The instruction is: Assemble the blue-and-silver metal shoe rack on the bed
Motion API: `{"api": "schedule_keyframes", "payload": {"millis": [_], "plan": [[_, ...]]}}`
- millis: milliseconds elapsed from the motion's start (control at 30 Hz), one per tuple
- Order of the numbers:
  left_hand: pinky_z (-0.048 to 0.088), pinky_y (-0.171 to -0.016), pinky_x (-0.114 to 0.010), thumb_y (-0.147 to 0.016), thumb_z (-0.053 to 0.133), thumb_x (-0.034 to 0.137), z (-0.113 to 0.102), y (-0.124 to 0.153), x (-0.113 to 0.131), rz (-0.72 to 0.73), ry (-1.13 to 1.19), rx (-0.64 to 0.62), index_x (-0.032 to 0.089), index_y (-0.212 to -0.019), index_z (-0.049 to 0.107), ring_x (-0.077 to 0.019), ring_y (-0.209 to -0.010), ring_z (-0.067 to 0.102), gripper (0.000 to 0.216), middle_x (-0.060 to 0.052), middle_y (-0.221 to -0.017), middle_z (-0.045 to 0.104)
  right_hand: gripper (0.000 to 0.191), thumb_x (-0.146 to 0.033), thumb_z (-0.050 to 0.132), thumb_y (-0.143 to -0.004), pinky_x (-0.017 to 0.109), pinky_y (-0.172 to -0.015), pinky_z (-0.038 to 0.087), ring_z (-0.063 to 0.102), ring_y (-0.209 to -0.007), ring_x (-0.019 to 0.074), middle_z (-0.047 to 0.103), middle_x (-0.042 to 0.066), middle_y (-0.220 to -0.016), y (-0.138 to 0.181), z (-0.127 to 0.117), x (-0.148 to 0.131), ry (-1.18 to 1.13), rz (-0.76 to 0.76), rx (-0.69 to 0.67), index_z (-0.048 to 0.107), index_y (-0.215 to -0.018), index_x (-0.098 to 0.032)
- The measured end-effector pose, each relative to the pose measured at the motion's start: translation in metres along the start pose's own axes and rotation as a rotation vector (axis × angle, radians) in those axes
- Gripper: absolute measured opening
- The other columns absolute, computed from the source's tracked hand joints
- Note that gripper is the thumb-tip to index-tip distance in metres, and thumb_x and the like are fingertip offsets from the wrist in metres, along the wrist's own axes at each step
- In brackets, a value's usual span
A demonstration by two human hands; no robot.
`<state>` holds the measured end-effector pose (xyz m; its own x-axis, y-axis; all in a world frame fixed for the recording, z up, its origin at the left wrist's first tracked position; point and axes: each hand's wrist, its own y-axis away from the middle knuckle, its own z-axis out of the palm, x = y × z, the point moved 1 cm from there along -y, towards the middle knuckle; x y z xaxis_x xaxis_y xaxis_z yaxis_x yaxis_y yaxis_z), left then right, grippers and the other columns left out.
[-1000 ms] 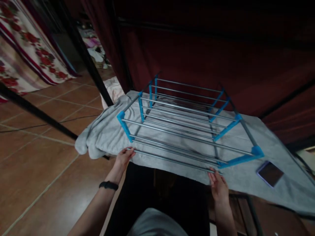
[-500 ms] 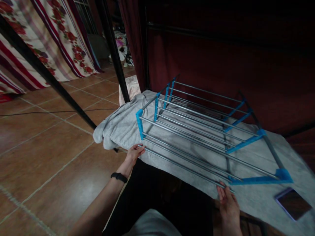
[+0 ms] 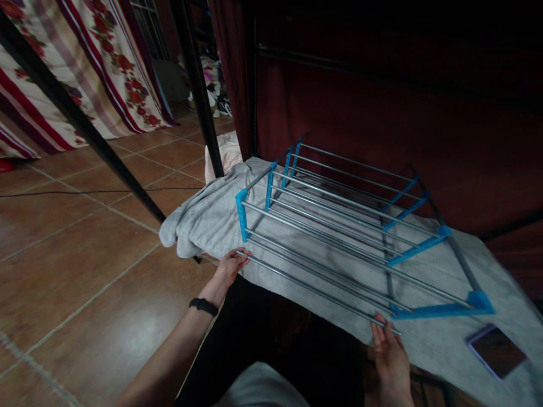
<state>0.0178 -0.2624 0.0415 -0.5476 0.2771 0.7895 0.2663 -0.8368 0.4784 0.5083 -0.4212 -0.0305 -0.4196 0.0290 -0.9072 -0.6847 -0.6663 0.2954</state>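
Observation:
A loose thin metal rod (image 3: 309, 292) spans the space between my two hands, along the near edge of the grey blanket. My left hand (image 3: 231, 265), with a black band (image 3: 204, 306) on its wrist, pinches the rod's left end. Near the other end, the fingers of my right hand (image 3: 389, 345) are closed around the rod, palm turned up. Just beyond it stands a rack (image 3: 339, 237) of parallel metal rods joined by blue plastic end pieces, resting on the blanket. The held rod is apart from the rack's left side; on the right its end lies close to a blue piece.
The grey blanket (image 3: 203, 223) covers the bed surface and bunches up at the left. A phone (image 3: 497, 349) lies right of my right hand. Black metal posts (image 3: 203, 96) rise at the left, with dark red curtains (image 3: 339, 107) behind. Tiled floor (image 3: 76, 271) extends to the left.
The view has shifted slightly, so the rack's right side and the phone appear a little further left. Both hands keep their hold on the rod.

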Motion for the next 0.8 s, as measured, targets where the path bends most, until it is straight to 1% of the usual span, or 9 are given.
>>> {"api": "schedule_keyframes", "payload": {"millis": [133, 267, 400, 567, 667, 800], "plan": [[0.061, -0.068, -0.023, -0.069, 0.077, -0.002, 0.002, -0.001, -0.002, 0.02, 0.012, 0.034, 0.012, -0.089, 0.063, -0.0166, -0.073, 0.07, 0.028, -0.006, -0.076, 0.069, 0.029, -0.036, 0.085, -0.068, 0.036, -0.102, 0.055, 0.07, -0.109, 0.0197, 0.074, 0.0, -0.098, 0.0, 0.002, 0.001, -0.024, -0.001, 0.014, 0.059, -0.07, -0.024], [0.06, -0.065, -0.022, -0.066, 0.082, 0.0, 0.002, -0.005, -0.005, 0.033, 0.003, 0.063, 0.012, -0.087, 0.064, -0.0142, -0.066, 0.068, 0.03, -0.004, -0.072, 0.066, 0.03, -0.04, 0.086, -0.066, 0.032, -0.099, 0.056, 0.07, -0.107, 0.018, 0.074, -0.001, -0.096, -0.002, 0.002, 0.003, -0.029, 0.01, 0.033, 0.062, -0.075, -0.024], [0.059, -0.06, -0.022, -0.062, 0.086, 0.003, 0.002, -0.011, -0.008, 0.044, -0.02, 0.103, 0.013, -0.081, 0.062, -0.012, -0.057, 0.064, 0.033, -0.001, -0.067, 0.064, 0.032, -0.042, 0.086, -0.066, 0.035, -0.099, 0.057, 0.071, -0.104, 0.0194, 0.074, 0.0, -0.094, -0.002, 0.002, 0.003, -0.005, -0.015, 0.046, 0.066, -0.082, -0.024], [0.056, -0.053, -0.021, -0.061, 0.088, 0.006, 0.002, -0.019, -0.011, 0.049, -0.054, 0.145, 0.014, -0.079, 0.057, -0.0131, -0.052, 0.063, 0.036, -0.001, -0.064, 0.063, 0.032, -0.043, 0.086, -0.067, 0.038, -0.103, 0.055, 0.072, -0.101, 0.0202, 0.074, 0.001, -0.094, 0.001, 0.007, 0.001, -0.015, 0.013, 0.087, 0.067, -0.084, -0.023], [0.055, -0.053, -0.022, -0.061, 0.088, 0.008, 0.002, -0.021, -0.011, 0.048, -0.065, 0.141, 0.015, -0.077, 0.055, -0.0141, -0.053, 0.064, 0.037, -0.001, -0.063, 0.063, 0.034, -0.044, 0.087, -0.065, 0.041, -0.106, 0.053, 0.073, -0.1, 0.0213, 0.074, 0.001, -0.092, 0.002, 0.009, 0.0, -0.009, 0.028, 0.116, 0.067, -0.082, -0.022], [0.054, -0.052, -0.022, -0.059, 0.089, 0.01, 0.003, -0.019, -0.01, 0.046, -0.064, 0.14, 0.015, -0.076, 0.054, -0.0149, -0.053, 0.064, 0.04, -0.001, -0.062, 0.063, 0.034, -0.045, 0.087, -0.065, 0.044, -0.107, 0.053, 0.073, -0.099, 0.0232, 0.074, 0.002, -0.09, 0.0, 0.009, 0.001, 0.013, 0.026, 0.123, 0.065, -0.078, -0.022]]}}
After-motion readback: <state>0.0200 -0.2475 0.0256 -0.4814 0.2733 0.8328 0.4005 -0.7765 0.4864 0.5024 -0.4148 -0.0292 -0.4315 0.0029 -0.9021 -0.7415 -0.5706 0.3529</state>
